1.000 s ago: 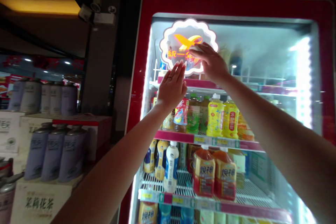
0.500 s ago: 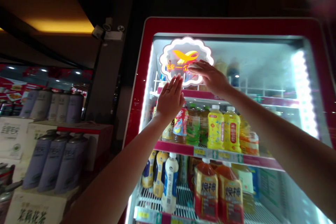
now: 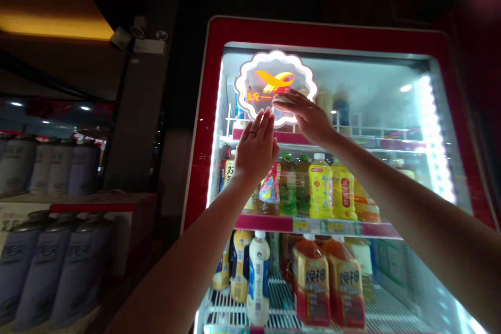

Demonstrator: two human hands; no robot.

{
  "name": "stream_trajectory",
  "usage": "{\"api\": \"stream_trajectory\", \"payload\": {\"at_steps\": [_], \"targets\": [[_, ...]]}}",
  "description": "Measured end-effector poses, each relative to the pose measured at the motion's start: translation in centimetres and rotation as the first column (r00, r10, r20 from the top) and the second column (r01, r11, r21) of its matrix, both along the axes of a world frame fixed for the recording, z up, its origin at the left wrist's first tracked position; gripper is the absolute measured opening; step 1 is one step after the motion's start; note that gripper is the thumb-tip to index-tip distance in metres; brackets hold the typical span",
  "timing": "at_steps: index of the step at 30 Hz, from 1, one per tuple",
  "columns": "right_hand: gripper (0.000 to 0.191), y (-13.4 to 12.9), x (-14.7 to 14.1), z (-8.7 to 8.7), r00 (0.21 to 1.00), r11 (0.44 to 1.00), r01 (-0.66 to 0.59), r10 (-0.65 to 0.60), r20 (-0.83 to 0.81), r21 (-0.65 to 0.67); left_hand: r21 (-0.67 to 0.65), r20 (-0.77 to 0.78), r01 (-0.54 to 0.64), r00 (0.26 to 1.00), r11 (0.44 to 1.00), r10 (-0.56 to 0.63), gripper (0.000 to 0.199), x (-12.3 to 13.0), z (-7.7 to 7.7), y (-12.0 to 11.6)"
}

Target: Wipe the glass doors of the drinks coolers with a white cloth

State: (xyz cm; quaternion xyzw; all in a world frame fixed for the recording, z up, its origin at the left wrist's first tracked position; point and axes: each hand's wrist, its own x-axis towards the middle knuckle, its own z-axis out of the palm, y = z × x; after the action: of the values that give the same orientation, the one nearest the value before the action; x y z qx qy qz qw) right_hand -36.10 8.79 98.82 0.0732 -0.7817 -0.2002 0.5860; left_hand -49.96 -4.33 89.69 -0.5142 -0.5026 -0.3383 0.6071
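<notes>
My left hand (image 3: 258, 143) is raised at the glass front of a lit drinks cooler (image 3: 332, 34), its fingers stretched out and a ring on one of them. Higher and to the right, my right hand (image 3: 307, 115) reaches leftward with extended fingers over the lower part of a glowing scalloped sign (image 3: 270, 81). A pale patch shows at its fingertips; whether it is an object or light, I cannot tell. The fingertips of both hands are close together. Contact with the glass is hard to judge.
Behind the glass, shelves hold yellow bottles (image 3: 321, 188), red-brown bottles (image 3: 312, 282) and a white-and-blue bottle (image 3: 258, 276). Purple-grey cans (image 3: 78, 266) are stacked on boxes at the left. A dark pillar (image 3: 146, 115) rises beside the cooler.
The view has shifted, so the cans and pillar sit further left. My right hand has moved slightly left in the picture, while my left hand is nearly unchanged.
</notes>
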Motion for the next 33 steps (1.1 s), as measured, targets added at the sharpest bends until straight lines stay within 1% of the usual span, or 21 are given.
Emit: {"api": "stream_trajectory", "payload": {"at_steps": [2,4,6,8,9,11,13,15,16,18,20,22,23,25,27,29,31,33], "targets": [[0.065,0.9,0.9,0.7,0.999,1.000,0.000,-0.001,-0.032,-0.013,0.011,-0.004,-0.011,1.000,1.000,0.011,0.069,0.1,0.0,0.1],[0.064,1.6,1.3,2.1,0.995,0.999,0.003,-0.006,-0.097,-0.036,0.007,-0.006,-0.038,0.999,0.999,0.038,0.065,0.3,-0.1,0.1],[0.066,1.9,1.0,3.5,0.988,0.998,0.011,-0.019,-0.155,-0.054,-0.003,-0.004,-0.068,0.998,0.998,0.068,0.062,0.4,-0.1,0.0],[0.068,1.9,0.4,3.9,0.983,0.998,0.024,-0.033,-0.178,-0.052,-0.008,0.000,-0.089,0.996,0.996,0.089,0.061,0.4,-0.1,-0.1],[0.069,1.8,0.2,3.8,0.985,0.999,0.035,-0.041,-0.169,-0.041,-0.009,0.002,-0.096,0.995,0.995,0.096,0.061,0.4,0.0,-0.1],[0.069,1.7,0.3,2.8,0.990,0.998,0.059,-0.059,-0.124,-0.006,-0.009,0.001,-0.102,0.995,0.995,0.102,0.062,0.4,0.0,-0.1],[0.067,2.0,1.2,1.7,0.995,0.996,0.079,-0.076,-0.068,0.036,-0.006,-0.007,-0.097,0.995,0.995,0.096,0.062,0.3,-0.1,-0.1],[0.066,2.8,2.6,1.3,0.995,0.994,0.093,-0.091,-0.032,0.061,0.004,-0.019,-0.087,0.996,0.996,0.087,0.062,0.2,-0.1,-0.1],[0.065,3.3,3.3,1.5,0.995,0.994,0.097,-0.095,-0.028,0.060,0.011,-0.025,-0.085,0.996,0.996,0.085,0.062,0.2,-0.1,0.0],[0.062,4.3,4.2,2.5,0.995,0.995,0.094,-0.092,-0.048,0.039,0.028,-0.032,-0.090,0.995,0.996,0.091,0.060,0.1,-0.2,0.1],[0.061,5.0,4.3,3.6,0.993,0.997,0.080,-0.078,-0.089,0.020,0.049,-0.035,-0.097,0.994,0.994,0.099,0.059,0.1,-0.2,0.2],[0.062,5.2,3.9,4.2,0.993,0.997,0.066,-0.063,-0.104,0.033,0.070,-0.044,-0.094,0.994,0.993,0.097,0.061,0.1,-0.2,0.3],[0.064,5.2,3.6,4.1,0.994,0.996,0.065,-0.060,-0.093,0.053,0.078,-0.051,-0.089,0.994,0.993,0.093,0.062,0.0,-0.2,0.3],[0.067,5.1,3.6,3.2,0.997,0.992,0.067,-0.063,-0.044,0.106,0.087,-0.062,-0.080,0.994,0.993,0.085,0.066,-0.1,-0.1,0.3],[0.067,5.3,4.3,1.9,0.997,0.985,0.072,-0.074,0.007,0.158,0.091,-0.063,-0.079,0.994,0.993,0.085,0.067,-0.2,0.0,0.2],[0.066,5.9,5.4,0.9,0.996,0.979,0.073,-0.081,0.034,0.188,0.102,-0.058,-0.084,0.994,0.991,0.091,0.066,-0.2,-0.1,0.2],[0.066,6.8,6.5,0.8,0.996,0.979,0.078,-0.086,0.035,0.188,0.120,-0.058,-0.087,0.994,0.989,0.095,0.065,0.2,-0.2,0.4],[0.067,7.5,7.1,1.5,0.996,0.984,0.084,-0.087,0.012,0.160,0.128,-0.068,-0.085,0.993,0.988,0.095,0.065,1.0,-0.6,0.8]]}}
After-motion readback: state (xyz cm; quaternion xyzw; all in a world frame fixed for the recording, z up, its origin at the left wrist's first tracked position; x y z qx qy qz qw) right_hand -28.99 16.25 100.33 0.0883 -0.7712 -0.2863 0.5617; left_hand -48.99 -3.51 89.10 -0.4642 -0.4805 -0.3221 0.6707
